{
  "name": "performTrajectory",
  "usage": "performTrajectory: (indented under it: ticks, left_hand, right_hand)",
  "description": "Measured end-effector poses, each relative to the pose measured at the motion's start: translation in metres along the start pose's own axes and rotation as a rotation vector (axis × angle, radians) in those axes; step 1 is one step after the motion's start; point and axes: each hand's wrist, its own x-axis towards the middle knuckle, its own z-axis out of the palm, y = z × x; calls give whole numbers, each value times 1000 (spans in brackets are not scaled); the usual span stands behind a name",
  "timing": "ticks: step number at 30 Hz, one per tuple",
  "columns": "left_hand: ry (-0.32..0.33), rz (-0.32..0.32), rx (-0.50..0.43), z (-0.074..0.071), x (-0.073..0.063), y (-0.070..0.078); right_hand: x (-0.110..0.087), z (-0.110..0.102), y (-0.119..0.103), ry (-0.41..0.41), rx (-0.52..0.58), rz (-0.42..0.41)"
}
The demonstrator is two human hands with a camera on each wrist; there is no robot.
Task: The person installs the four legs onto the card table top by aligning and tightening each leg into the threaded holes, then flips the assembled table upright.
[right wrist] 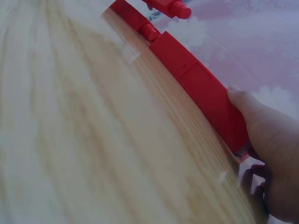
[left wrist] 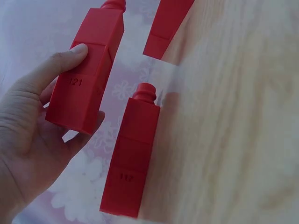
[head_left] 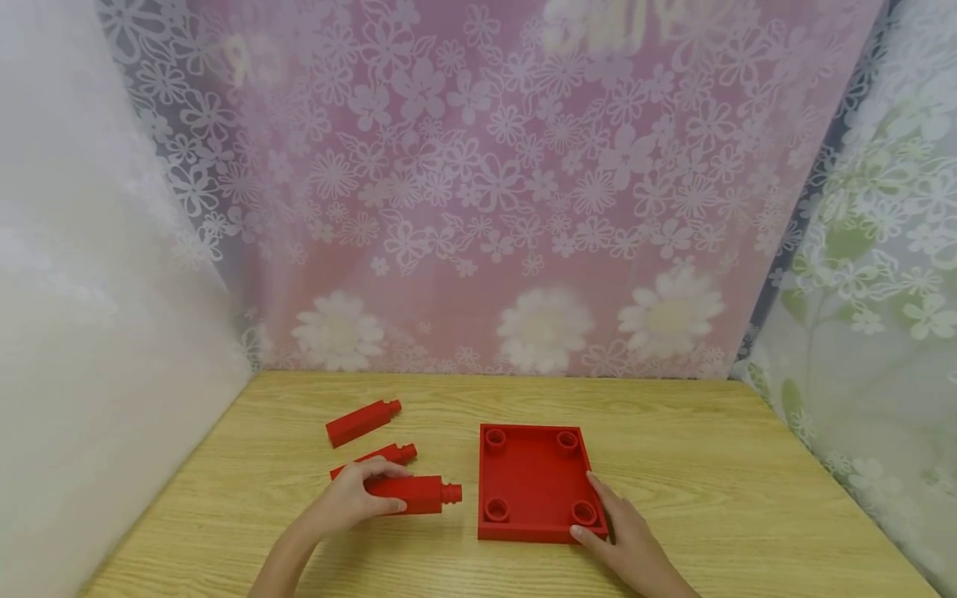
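My left hand [head_left: 355, 496] grips a red square leg [left wrist: 88, 70] with a narrow ridged peg at one end and "121" on its side. In the head view the peg points right, toward a shallow red square tray [head_left: 531, 473] with a round socket in each corner. At the tray's near right corner, my right hand [head_left: 626, 540] holds the edge, thumb on the front side and fingers along the right side. Just behind the left hand lies a second red leg [left wrist: 131, 154], partly covered by it in the head view.
A third red leg [head_left: 362, 422] lies farther back on the left of the wood-grain table [head_left: 680, 448]. Flowered curtains [head_left: 478, 191] hang along the table's back edge and at the right, with a pale sheet [head_left: 112, 274] on the left.
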Motion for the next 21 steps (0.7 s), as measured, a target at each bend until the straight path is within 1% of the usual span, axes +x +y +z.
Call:
performTrajectory:
  ticks: [5,8,11,17,21]
  left_hand:
    - [45,-11,22,2,17,7]
    - [62,8,58,3,27,9]
    - [67,26,63,5,37,9]
    - [83,57,71,8,51,13]
    - [122,63,86,10,58,18]
  right_hand:
    - [1,0,1,0,-2,-4]
    - [1,1,2,-6,2,0]
    - [1,1,3,-7,6,2]
    - [2,1,4,-11,4,3]
    - [2,1,5,-15,3,2]
